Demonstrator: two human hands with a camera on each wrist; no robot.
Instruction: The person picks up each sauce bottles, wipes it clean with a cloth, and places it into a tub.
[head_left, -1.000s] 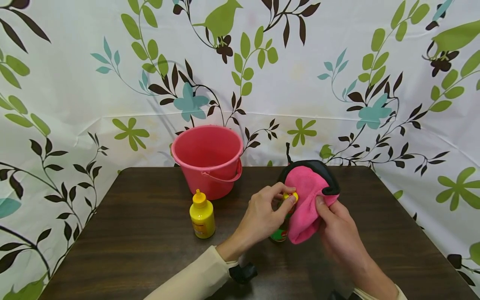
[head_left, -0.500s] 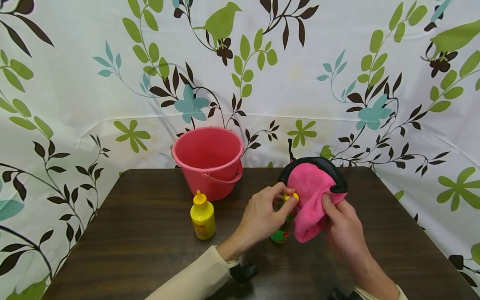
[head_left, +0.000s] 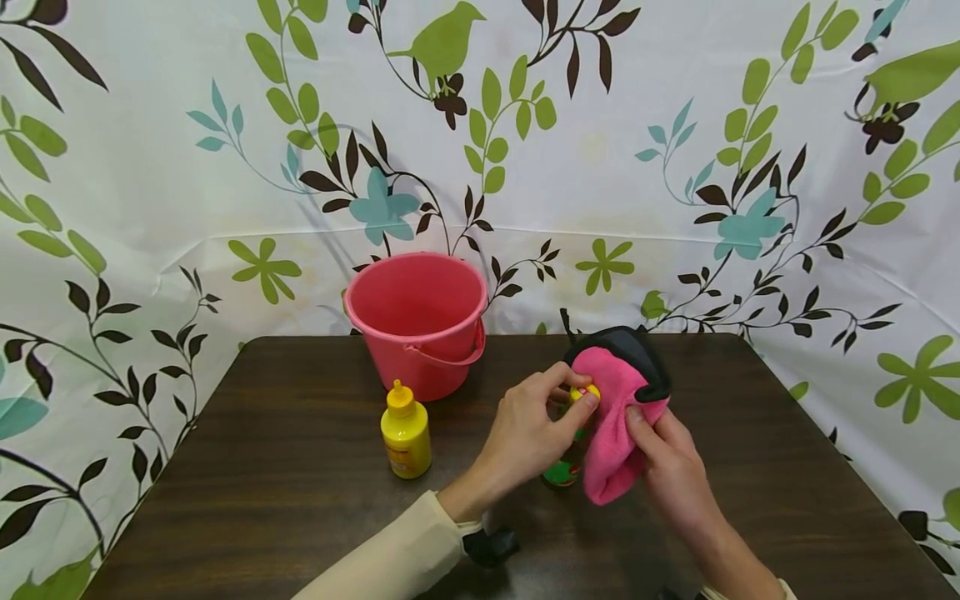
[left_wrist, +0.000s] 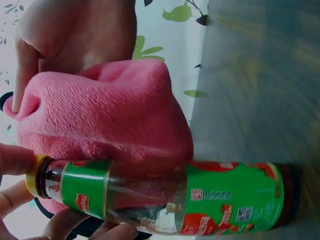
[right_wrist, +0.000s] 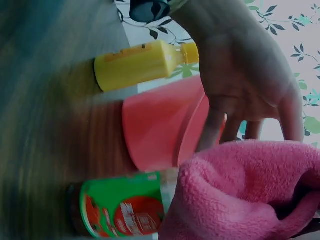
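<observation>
A glass sauce bottle (left_wrist: 235,197) with a green and red label stands on the table. My left hand (head_left: 522,425) pinches its yellow cap (left_wrist: 34,177) between thumb and fingers, and more fingers reach along the glass in the left wrist view. A fuzzy pink cloth (head_left: 609,421) with black trim is gripped by my right hand (head_left: 670,462), thumb on the near side. The cloth lies along the right side of the bottle, covering part of it in the head view.
On the table's left half stands a yellow squeeze bottle (head_left: 406,440) with a pointed cap. Behind it is a pink bucket (head_left: 401,354), handle hanging down its right side. A patterned curtain (head_left: 600,192) backs the dark wooden table (head_left: 285,500).
My right hand shifts the cloth outward to the right, then back left and slightly down along the bottle. The left hand stays on the cap.
</observation>
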